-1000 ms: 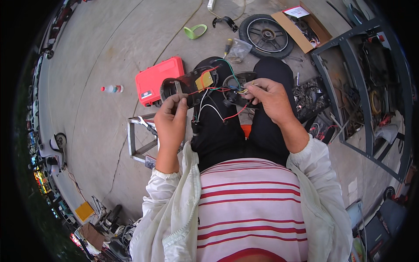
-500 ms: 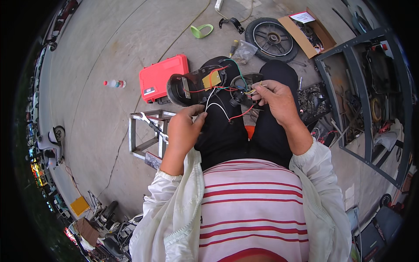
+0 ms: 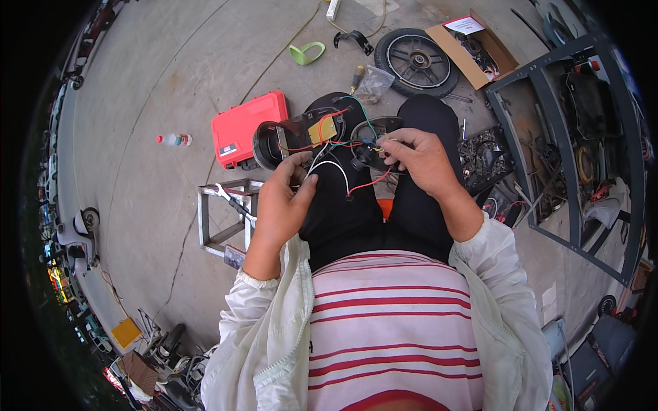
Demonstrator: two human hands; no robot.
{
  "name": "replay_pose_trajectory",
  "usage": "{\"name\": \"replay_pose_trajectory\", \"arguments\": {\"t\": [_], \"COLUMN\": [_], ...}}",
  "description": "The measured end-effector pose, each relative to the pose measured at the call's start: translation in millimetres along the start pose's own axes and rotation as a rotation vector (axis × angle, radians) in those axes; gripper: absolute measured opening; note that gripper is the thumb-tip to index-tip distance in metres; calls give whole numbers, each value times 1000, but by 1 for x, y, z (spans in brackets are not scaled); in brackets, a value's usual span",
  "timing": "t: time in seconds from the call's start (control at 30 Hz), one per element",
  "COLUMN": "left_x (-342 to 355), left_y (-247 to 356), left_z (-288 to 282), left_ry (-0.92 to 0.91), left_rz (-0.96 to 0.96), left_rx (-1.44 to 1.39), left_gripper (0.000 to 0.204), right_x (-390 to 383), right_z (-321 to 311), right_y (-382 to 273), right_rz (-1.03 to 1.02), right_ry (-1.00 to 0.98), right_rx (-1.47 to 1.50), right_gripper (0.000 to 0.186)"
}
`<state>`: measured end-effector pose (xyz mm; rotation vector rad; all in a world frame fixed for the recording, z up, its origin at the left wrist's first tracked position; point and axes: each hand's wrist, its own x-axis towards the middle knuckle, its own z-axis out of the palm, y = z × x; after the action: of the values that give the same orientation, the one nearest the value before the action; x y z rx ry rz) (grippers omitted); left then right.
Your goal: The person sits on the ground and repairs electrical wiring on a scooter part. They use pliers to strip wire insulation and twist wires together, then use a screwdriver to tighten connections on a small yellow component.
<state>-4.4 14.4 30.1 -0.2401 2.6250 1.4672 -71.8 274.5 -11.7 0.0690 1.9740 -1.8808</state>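
Across my knees lies a black round-ended housing (image 3: 273, 140) with a tan board (image 3: 322, 130) in it. Red, green and white wires run from it to a second black part (image 3: 375, 161) on my right thigh. My left hand (image 3: 284, 195) has thumb and forefinger closed on a white wire (image 3: 336, 164), left of the wiring. At the right part, my right hand (image 3: 421, 161) pinches the ends of thin wires (image 3: 379, 145), yellowish among them. A red wire (image 3: 370, 183) joined to the white one hangs in a loop between my hands.
A red hard case (image 3: 250, 127) sits beyond my left knee, near a bottle (image 3: 175, 140). Wrenches (image 3: 233, 202) lie on a metal frame stool (image 3: 212, 233). Ahead are a wheel (image 3: 418, 60), a cardboard box (image 3: 473, 48) and a screwdriver (image 3: 357, 79). A grey rack (image 3: 541, 130) stands right.
My right hand has shifted slightly left with its wires. The left hand's fingers have moved a little down along the white wire. The whole view has shifted slightly.
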Motion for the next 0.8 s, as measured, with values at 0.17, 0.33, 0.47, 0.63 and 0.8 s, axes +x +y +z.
{"name": "replay_pose_trajectory", "arguments": {"t": [0.17, 0.33, 0.47, 0.63, 0.8], "left_x": [8, 10, 9, 2, -8], "left_y": [25, 19, 20, -1, -22], "left_z": [0, 8, 11, 9, 7], "left_ry": [-74, -71, -78, -157, -173], "left_rz": [-69, 239, 235, -63, -326], "left_rx": [216, 324, 290, -233, -767], "left_gripper": [29, 25, 21, 26, 25], "right_x": [-2, -6, -9, -12, -11], "right_z": [11, 25, 33, 34, 31], "right_y": [-4, -5, -1, -6, 0], "right_rz": [-182, -268, -286, -318, -284], "right_ry": [-26, -68, -127, -135, -90], "right_rx": [-173, -256, -286, -354, -276], "right_gripper": [17, 15, 19, 22, 18]}}
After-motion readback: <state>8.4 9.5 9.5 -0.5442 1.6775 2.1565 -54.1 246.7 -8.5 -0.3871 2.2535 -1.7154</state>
